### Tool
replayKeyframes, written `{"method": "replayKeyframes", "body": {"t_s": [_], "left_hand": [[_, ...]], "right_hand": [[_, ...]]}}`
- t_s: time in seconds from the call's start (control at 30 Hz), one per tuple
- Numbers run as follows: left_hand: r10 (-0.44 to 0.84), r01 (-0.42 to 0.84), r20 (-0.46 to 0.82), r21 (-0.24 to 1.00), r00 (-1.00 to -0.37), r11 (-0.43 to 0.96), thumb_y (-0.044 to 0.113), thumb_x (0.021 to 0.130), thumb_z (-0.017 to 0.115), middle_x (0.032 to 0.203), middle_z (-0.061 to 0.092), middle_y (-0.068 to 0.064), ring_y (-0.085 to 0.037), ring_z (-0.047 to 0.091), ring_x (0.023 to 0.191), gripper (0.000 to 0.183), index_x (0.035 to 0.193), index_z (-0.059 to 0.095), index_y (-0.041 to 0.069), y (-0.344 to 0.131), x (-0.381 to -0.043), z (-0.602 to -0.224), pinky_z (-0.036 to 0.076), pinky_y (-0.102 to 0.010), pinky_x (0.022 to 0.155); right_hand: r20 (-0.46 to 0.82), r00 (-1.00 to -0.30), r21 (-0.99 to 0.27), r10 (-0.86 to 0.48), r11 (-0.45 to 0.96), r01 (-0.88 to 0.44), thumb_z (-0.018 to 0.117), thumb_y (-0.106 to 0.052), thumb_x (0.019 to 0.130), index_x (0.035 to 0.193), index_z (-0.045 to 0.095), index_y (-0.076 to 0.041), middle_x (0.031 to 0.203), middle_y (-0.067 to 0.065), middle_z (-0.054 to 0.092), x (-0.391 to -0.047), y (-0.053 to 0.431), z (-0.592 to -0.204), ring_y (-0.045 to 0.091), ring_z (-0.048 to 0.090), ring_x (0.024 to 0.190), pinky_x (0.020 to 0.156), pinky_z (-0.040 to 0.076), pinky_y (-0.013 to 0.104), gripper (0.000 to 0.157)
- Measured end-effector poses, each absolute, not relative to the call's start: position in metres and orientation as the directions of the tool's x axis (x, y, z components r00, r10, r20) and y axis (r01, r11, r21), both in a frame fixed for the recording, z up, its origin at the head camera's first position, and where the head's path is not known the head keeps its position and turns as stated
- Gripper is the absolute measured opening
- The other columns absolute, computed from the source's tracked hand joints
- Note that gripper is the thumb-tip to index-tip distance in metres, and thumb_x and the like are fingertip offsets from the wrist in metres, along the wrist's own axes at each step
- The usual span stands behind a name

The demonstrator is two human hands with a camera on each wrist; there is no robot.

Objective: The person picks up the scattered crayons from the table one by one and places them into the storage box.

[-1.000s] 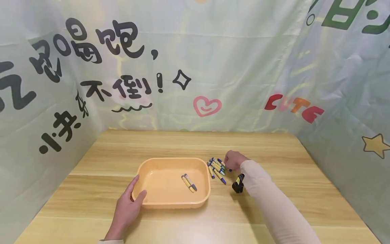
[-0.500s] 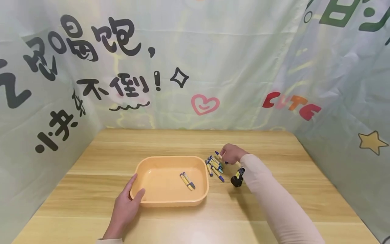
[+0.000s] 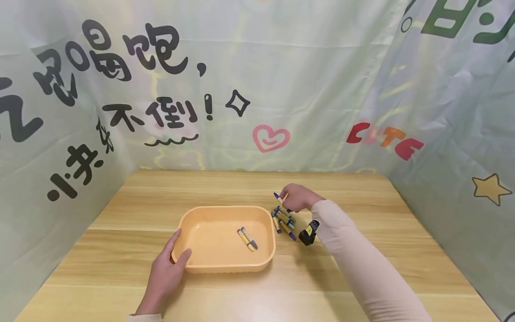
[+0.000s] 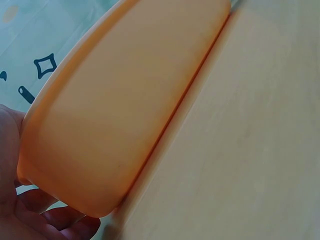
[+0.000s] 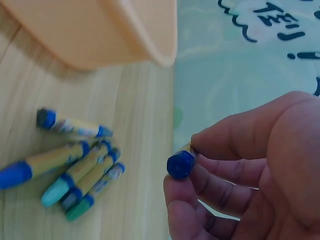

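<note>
In the head view, my left hand (image 3: 166, 272) grips the left side of a pale orange plastic tray (image 3: 209, 243), thumb over the rim and fingers along the outer wall. Two crayons (image 3: 246, 239) in yellow wrappers lie inside it, right of the middle. Beyond the tray's right end, my right hand (image 3: 299, 197) pinches a crayon (image 5: 181, 162) between thumb and fingers; its blue flat end faces the right wrist camera. This crayon is held up over a loose pile of several crayons (image 5: 92, 175) with blue, teal and green tips, lying on the table beside the tray.
The wooden table (image 3: 350, 277) runs back to a pale printed curtain (image 3: 314, 89), which also closes off both sides. A small black device (image 3: 309, 232) hangs at my right wrist, above the table. The tray's right wall stands close to the crayon pile.
My right hand has lifted a crayon from the right of the pile and carried it left and away from me, to above the pile's far end. The left hand keeps its grip on the tray.
</note>
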State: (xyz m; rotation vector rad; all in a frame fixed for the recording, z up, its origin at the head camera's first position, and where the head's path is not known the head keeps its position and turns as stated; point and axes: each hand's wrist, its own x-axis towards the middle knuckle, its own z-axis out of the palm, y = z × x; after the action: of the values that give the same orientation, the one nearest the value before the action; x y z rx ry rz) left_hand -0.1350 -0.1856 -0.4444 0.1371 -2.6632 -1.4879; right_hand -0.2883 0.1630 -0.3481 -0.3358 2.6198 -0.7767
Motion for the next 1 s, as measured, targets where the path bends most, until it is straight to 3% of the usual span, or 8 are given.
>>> {"method": "replayKeyframes", "body": {"t_s": [0.17, 0.33, 0.53, 0.7, 0.77, 0.83, 0.9, 1.0], "left_hand": [[-0.116, -0.024, 0.045, 0.846, -0.992, 0.533, 0.030, 0.098, 0.057, 0.126, 0.055, -0.024, -0.015, 0.052, 0.073, 0.064, 0.154, 0.029, 0.017, -0.186, -0.135, -0.444, 0.045, -0.030, 0.066], [-0.118, -0.036, 0.032, 0.845, -0.992, 0.533, 0.030, 0.098, 0.058, 0.130, 0.051, -0.023, -0.014, 0.044, 0.063, 0.064, 0.154, 0.029, 0.018, -0.186, -0.135, -0.444, 0.043, -0.031, 0.066], [-0.127, -0.037, 0.037, 0.844, -0.991, 0.535, 0.030, 0.097, 0.058, 0.130, 0.050, -0.024, -0.010, 0.038, 0.056, 0.063, 0.153, 0.031, 0.019, -0.185, -0.134, -0.444, 0.041, -0.030, 0.059], [-0.127, -0.030, 0.045, 0.845, -0.991, 0.534, 0.030, 0.097, 0.059, 0.116, 0.054, -0.024, -0.009, 0.036, 0.052, 0.063, 0.153, 0.031, 0.018, -0.184, -0.134, -0.443, 0.040, -0.029, 0.052], [-0.129, -0.039, 0.034, 0.849, -0.991, 0.527, 0.030, 0.097, 0.059, 0.094, 0.053, -0.019, -0.010, 0.033, 0.049, 0.063, 0.153, 0.031, 0.019, -0.184, -0.134, -0.443, 0.038, -0.028, 0.049], [-0.129, -0.044, 0.029, 0.848, -0.991, 0.529, 0.030, 0.097, 0.059, 0.086, 0.053, -0.012, -0.010, 0.033, 0.050, 0.063, 0.153, 0.031, 0.019, -0.185, -0.134, -0.443, 0.037, -0.026, 0.048], [-0.132, -0.055, 0.018, 0.846, -0.991, 0.531, 0.031, 0.097, 0.058, 0.073, 0.041, -0.005, -0.010, 0.034, 0.051, 0.063, 0.153, 0.031, 0.020, -0.185, -0.134, -0.443, 0.037, -0.025, 0.048], [-0.129, -0.058, 0.013, 0.845, -0.992, 0.532, 0.031, 0.097, 0.058, 0.075, 0.040, -0.005, -0.010, 0.034, 0.052, 0.063, 0.153, 0.030, 0.020, -0.185, -0.134, -0.443, 0.036, -0.025, 0.048]], "right_hand": [[-0.303, -0.875, -0.584, -0.377, 0.799, -0.142, 0.052, 0.003, 0.083, 0.121, 0.056, 0.005, 0.056, -0.002, 0.044, -0.284, 0.148, -0.342, 0.008, 0.036, 0.045, 0.045, 0.036, 0.022, 0.039], [-0.300, -0.861, -0.592, -0.411, 0.788, -0.169, 0.054, 0.002, 0.083, 0.116, 0.057, 0.002, 0.053, -0.003, 0.040, -0.280, 0.131, -0.339, 0.008, 0.031, 0.042, 0.043, 0.032, 0.022, 0.033], [-0.302, -0.852, -0.574, -0.427, 0.795, -0.195, 0.056, 0.000, 0.083, 0.110, 0.059, -0.004, 0.055, -0.001, 0.050, -0.275, 0.109, -0.338, 0.008, 0.036, 0.043, 0.043, 0.033, 0.022, 0.028], [-0.318, -0.840, -0.578, -0.439, 0.792, -0.195, 0.056, 0.001, 0.083, 0.107, 0.059, -0.005, 0.057, 0.001, 0.055, -0.269, 0.094, -0.338, 0.009, 0.039, 0.043, 0.042, 0.034, 0.021, 0.025], [-0.336, -0.828, -0.590, -0.449, 0.786, -0.187, 0.056, 0.002, 0.083, 0.106, 0.058, -0.006, 0.058, 0.002, 0.055, -0.268, 0.089, -0.339, 0.010, 0.041, 0.044, 0.043, 0.035, 0.023, 0.024], [-0.347, -0.817, -0.599, -0.461, 0.779, -0.186, 0.056, 0.002, 0.083, 0.105, 0.057, -0.006, 0.061, 0.002, 0.056, -0.266, 0.084, -0.341, 0.010, 0.044, 0.046, 0.045, 0.037, 0.024, 0.023], [-0.357, -0.806, -0.602, -0.472, 0.776, -0.188, 0.056, 0.002, 0.083, 0.103, 0.057, -0.007, 0.065, 0.002, 0.057, -0.266, 0.079, -0.343, 0.011, 0.047, 0.049, 0.048, 0.039, 0.025, 0.022], [-0.374, -0.795, -0.604, -0.478, 0.776, -0.183, 0.057, 0.003, 0.083, 0.102, 0.057, -0.006, 0.070, 0.003, 0.059, -0.264, 0.073, -0.348, 0.011, 0.050, 0.052, 0.050, 0.042, 0.024, 0.021]]}}
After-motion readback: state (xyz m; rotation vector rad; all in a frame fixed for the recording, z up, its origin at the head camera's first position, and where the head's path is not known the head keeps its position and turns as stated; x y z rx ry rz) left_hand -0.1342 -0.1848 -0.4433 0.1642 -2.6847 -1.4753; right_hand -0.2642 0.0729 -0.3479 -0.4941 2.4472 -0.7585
